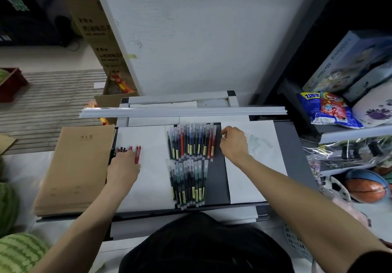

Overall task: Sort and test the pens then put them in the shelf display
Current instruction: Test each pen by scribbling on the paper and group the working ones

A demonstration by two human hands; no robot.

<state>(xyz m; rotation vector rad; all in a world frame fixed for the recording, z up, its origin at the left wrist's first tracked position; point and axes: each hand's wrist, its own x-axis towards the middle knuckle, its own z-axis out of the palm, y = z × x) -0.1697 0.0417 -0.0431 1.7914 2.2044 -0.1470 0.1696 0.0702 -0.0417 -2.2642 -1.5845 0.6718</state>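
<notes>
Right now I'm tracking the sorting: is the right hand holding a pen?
No: the right hand rests empty on white paper beside the upper pen row.

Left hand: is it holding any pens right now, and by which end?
The left hand lies over a small bunch of red and black pens, covering their near ends. Whether it actually grips them cannot be told.

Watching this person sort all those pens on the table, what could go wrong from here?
The left hand covers a small bunch of red and dark pens near the paper's left edge, beside the brown notebooks; a nudge might roll some off. The right hand reaches in at the upper row of pens, so it could knock that neat row askew or mix it with the lower row.
</notes>
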